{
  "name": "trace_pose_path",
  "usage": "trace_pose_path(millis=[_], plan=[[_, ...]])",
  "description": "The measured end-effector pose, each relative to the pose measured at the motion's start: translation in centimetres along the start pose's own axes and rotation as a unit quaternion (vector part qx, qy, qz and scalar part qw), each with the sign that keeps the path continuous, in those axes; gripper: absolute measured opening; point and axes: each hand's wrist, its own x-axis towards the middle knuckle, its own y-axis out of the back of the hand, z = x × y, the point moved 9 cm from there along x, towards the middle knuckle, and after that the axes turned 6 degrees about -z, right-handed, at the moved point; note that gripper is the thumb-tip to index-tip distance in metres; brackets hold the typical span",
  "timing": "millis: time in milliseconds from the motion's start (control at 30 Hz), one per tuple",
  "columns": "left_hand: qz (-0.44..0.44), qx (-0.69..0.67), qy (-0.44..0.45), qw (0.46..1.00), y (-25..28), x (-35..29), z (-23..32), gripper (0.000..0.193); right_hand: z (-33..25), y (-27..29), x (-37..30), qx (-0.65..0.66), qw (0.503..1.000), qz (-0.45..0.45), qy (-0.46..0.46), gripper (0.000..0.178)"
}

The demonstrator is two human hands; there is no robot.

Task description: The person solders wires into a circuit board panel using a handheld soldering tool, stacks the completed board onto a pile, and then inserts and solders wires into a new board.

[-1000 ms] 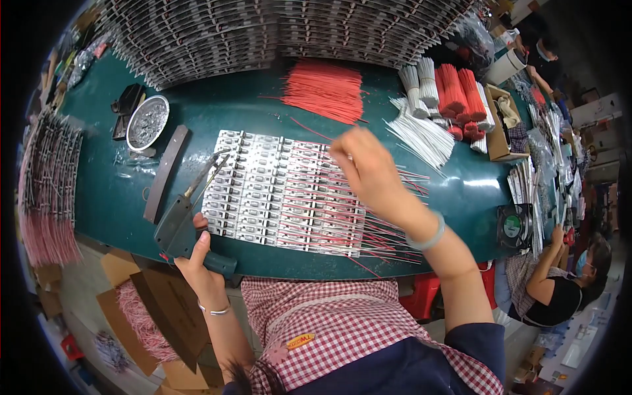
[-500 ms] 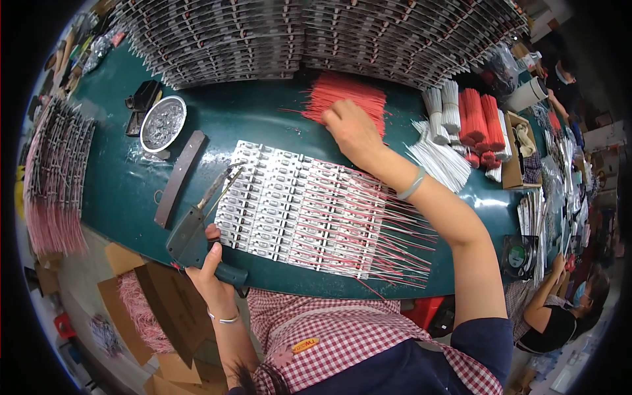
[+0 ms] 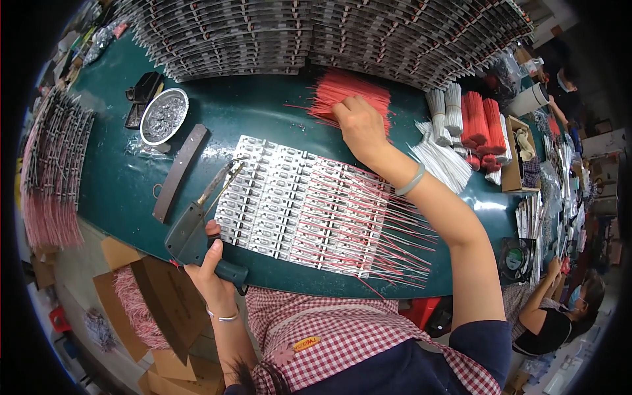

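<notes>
My left hand is wrapped round the dark handle of a soldering gun. The gun's bent metal tip reaches over the left edge of a panel of white circuit boards lying on the bench. Thin red and white wires are attached along the panel's right part and stick out past its edge. Beyond the panel, my right hand is curled over a pile of loose red wires. Its fingertips are pinched together at the pile's left side; whether a wire is between them is too small to make out.
A silver bowl of solder scraps and a dark bar lie left on the green bench. Stacked wired panels rise at the back. White wires and red bundles lie right. Another person sits farther right.
My right hand has shifted slightly right over the red wires, its fingers lower on the pile. The left hand and soldering gun have hardly moved; the whole view has shifted a little.
</notes>
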Motion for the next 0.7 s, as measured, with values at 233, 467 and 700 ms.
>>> trace_pose_path(millis=[233,467,700], plan=[[0.004,-0.012,-0.016,1.0,0.9,-0.1,-0.1,0.051,-0.4,3.0,1.0,0.04,0.999,-0.007,0.018,0.012],[0.042,-0.013,-0.037,0.998,1.4,-1.2,2.3,0.058,-7.4,7.4,2.9,-0.12,0.972,-0.127,0.155,0.011],[0.003,-0.012,-0.068,0.998,-1.1,-2.5,5.8,0.06,-9.6,0.1,2.2,-0.207,0.89,-0.366,0.178,0.009]])
